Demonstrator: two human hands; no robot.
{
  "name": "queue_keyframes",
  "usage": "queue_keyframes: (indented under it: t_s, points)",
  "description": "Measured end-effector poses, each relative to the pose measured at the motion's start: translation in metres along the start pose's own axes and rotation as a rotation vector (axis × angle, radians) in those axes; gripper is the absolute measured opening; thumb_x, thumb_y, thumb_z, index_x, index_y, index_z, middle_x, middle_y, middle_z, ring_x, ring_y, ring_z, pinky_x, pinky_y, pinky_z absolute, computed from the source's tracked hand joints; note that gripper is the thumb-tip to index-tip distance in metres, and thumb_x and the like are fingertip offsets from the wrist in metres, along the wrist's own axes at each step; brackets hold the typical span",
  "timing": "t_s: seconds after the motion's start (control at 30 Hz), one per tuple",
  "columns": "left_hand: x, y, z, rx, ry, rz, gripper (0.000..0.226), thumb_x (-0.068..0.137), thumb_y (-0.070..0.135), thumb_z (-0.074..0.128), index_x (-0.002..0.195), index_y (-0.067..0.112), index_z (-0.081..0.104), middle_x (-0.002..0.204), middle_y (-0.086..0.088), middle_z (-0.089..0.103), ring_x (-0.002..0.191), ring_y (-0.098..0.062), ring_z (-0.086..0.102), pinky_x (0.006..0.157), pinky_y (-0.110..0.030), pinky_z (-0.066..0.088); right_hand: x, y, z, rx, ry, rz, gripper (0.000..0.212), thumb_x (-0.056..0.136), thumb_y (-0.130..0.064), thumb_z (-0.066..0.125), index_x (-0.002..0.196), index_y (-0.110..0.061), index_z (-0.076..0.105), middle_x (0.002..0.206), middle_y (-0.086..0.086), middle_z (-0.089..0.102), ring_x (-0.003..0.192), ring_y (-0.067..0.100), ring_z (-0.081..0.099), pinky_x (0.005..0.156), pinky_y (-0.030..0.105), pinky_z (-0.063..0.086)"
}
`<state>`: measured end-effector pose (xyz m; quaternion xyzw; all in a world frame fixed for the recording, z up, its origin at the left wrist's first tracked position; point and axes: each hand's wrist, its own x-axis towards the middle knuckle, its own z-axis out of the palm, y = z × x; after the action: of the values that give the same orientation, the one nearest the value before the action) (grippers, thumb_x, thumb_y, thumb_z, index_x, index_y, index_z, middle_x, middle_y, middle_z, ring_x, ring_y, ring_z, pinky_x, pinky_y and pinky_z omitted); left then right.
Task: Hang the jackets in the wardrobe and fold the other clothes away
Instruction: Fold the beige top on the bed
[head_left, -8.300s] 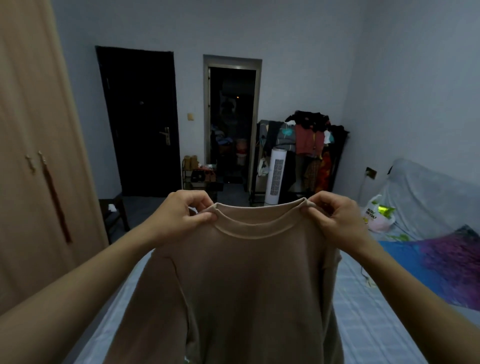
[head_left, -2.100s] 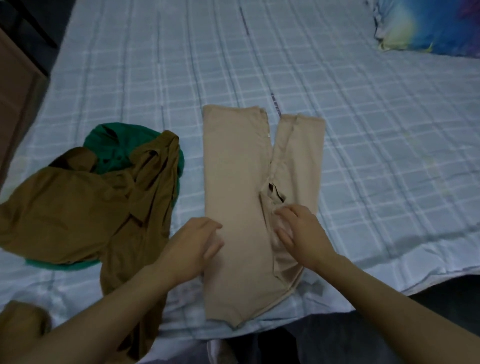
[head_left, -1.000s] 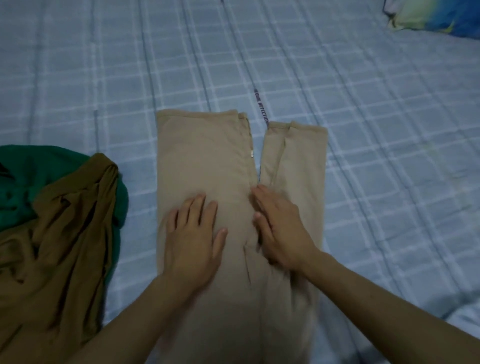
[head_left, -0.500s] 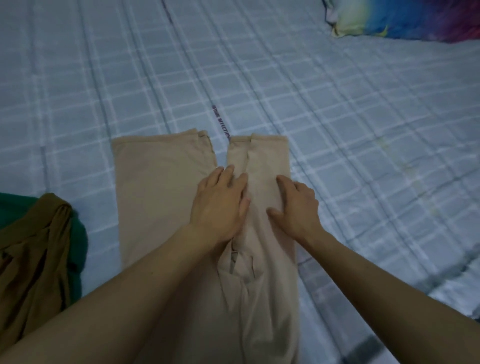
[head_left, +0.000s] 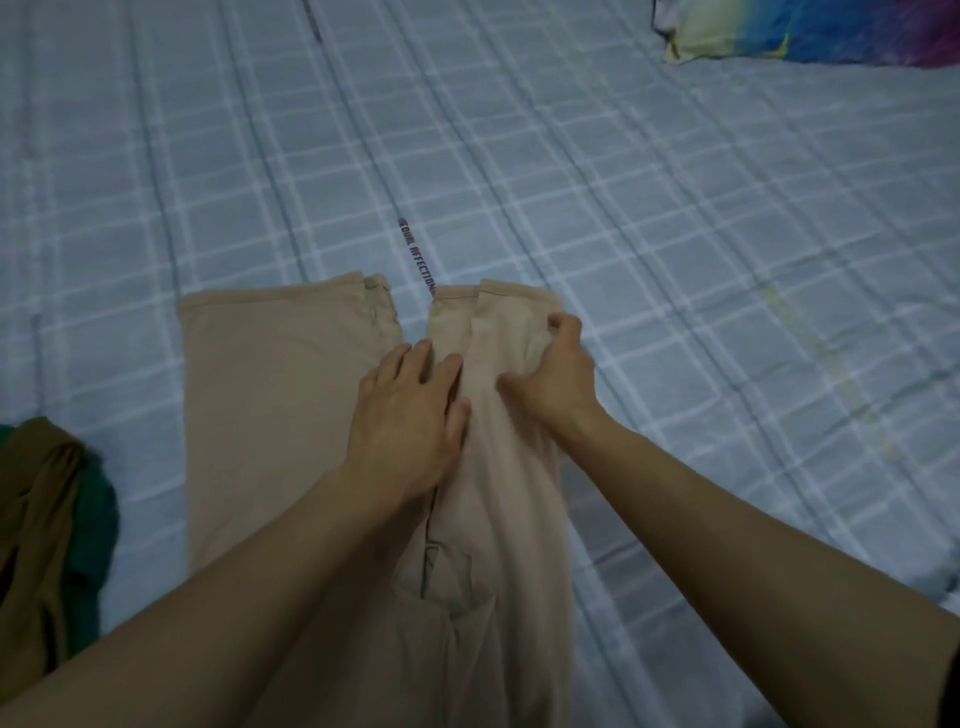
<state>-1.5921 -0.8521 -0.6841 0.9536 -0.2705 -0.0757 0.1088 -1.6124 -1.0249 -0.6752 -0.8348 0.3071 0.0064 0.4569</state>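
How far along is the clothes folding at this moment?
Done: the beige knit top lies on the checked bedsheet, sides folded inward. In hand: left hand presses it, right hand gathers the right fold. Left: final folds, plus the brown and green garments.

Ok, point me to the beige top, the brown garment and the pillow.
beige top (head_left: 270, 395): head view, on its flat left panel.
brown garment (head_left: 36, 499): head view, on its bunched folds at the left edge.
pillow (head_left: 810, 31): head view, on its blue patch, top right corner.
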Motion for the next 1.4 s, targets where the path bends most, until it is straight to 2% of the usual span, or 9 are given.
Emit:
queue_keyframes:
  t_s: [0.2, 0.4, 0.63, 0.8, 1.0, 1.1, 1.2, 1.3, 1.4]
  points:
    - [0.000, 0.008, 0.000, 0.029, -0.001, 0.083, 0.051, 0.092, 0.045, 0.040, 0.137, 0.023, 0.049, 0.149, -0.010, 0.044, 0.135, -0.032, 0.040, 0.105, -0.047, 0.038, 0.002, 0.006, -0.016, 0.018, 0.045, -0.093, 0.058, 0.079, -0.007, 0.069, 0.131, -0.018, 0.045, 0.120, -0.002, 0.054, 0.098, 0.009, 0.049, 0.069, 0.004, 0.034]
    - [0.011, 0.055, -0.001, -0.005, -0.001, 0.195, 0.053, 0.095, 0.044, 0.041, 0.142, 0.020, 0.046, 0.155, -0.014, 0.038, 0.139, -0.035, 0.037, 0.108, -0.050, 0.036, -0.011, 0.028, -0.081, 0.016, 0.249, -0.129, 0.047, 0.081, -0.002, 0.063, 0.124, -0.017, 0.053, 0.125, -0.001, 0.058, 0.113, 0.012, 0.053, 0.088, 0.010, 0.034]
    - [0.014, 0.111, 0.013, -0.010, -0.100, 0.342, 0.053, 0.093, 0.043, 0.035, 0.140, 0.020, 0.046, 0.154, -0.014, 0.038, 0.139, -0.037, 0.036, 0.110, -0.050, 0.034, -0.017, 0.083, -0.118, -0.061, 0.325, 0.056, 0.042, 0.081, -0.001, 0.062, 0.121, -0.013, 0.061, 0.121, 0.007, 0.061, 0.095, 0.008, 0.047, 0.068, -0.005, 0.029]
    - [0.010, 0.134, 0.022, -0.018, -0.120, 0.423, 0.051, 0.093, 0.040, 0.042, 0.138, 0.017, 0.049, 0.150, -0.011, 0.043, 0.136, -0.035, 0.041, 0.107, -0.048, 0.037, -0.032, 0.098, -0.133, -0.024, 0.420, 0.037, 0.046, 0.079, 0.002, 0.059, 0.122, -0.016, 0.061, 0.124, 0.002, 0.060, 0.110, 0.013, 0.053, 0.092, 0.013, 0.034]
    - [0.020, 0.166, 0.032, -0.109, -0.159, 0.463, 0.053, 0.096, 0.034, 0.040, 0.144, 0.014, 0.046, 0.156, -0.010, 0.038, 0.142, -0.031, 0.036, 0.112, -0.044, 0.034, -0.034, 0.111, -0.141, 0.002, 0.311, 0.155, 0.062, 0.078, -0.005, 0.068, 0.137, -0.018, 0.050, 0.134, 0.001, 0.055, 0.122, 0.018, 0.052, 0.100, 0.020, 0.036]
    - [0.029, 0.180, 0.040, -0.102, -0.222, 0.497, 0.059, 0.096, 0.032, 0.047, 0.151, 0.014, 0.036, 0.161, -0.009, 0.028, 0.147, -0.029, 0.027, 0.118, -0.041, 0.023, -0.037, 0.109, -0.145, 0.131, 0.328, 0.182, 0.078, 0.081, -0.008, 0.069, 0.148, -0.023, 0.032, 0.127, -0.007, 0.053, 0.114, 0.011, 0.052, 0.096, 0.023, 0.041]
    - [0.036, 0.189, 0.047, -0.022, -0.306, 0.485, 0.064, 0.098, 0.039, 0.043, 0.155, 0.014, 0.025, 0.164, -0.009, 0.018, 0.149, -0.028, 0.020, 0.121, -0.042, 0.019, -0.035, 0.115, -0.144, 0.270, 0.405, 0.274, 0.092, 0.076, -0.018, 0.077, 0.147, -0.030, 0.020, 0.128, 0.001, 0.057, 0.112, 0.018, 0.059, 0.096, 0.036, 0.051]
    - [0.038, 0.195, 0.049, 0.002, -0.302, 0.454, 0.067, 0.095, 0.047, 0.029, 0.153, 0.014, 0.028, 0.162, -0.009, 0.022, 0.146, -0.029, 0.025, 0.118, -0.044, 0.024, -0.031, 0.121, -0.140, 0.464, 0.453, 0.420, 0.076, 0.068, -0.024, 0.083, 0.130, -0.016, 0.041, 0.116, 0.004, 0.066, 0.100, 0.018, 0.066, 0.089, 0.040, 0.057]
    - [0.039, 0.201, 0.044, -0.124, -0.271, 0.396, 0.069, 0.090, 0.051, 0.018, 0.145, 0.015, 0.041, 0.155, -0.008, 0.036, 0.139, -0.029, 0.036, 0.113, -0.044, 0.032, -0.027, 0.121, -0.140, 0.581, 0.338, 0.502, 0.043, 0.072, -0.015, 0.082, 0.110, -0.006, 0.065, 0.097, 0.008, 0.073, 0.085, 0.021, 0.071, 0.076, 0.038, 0.061]
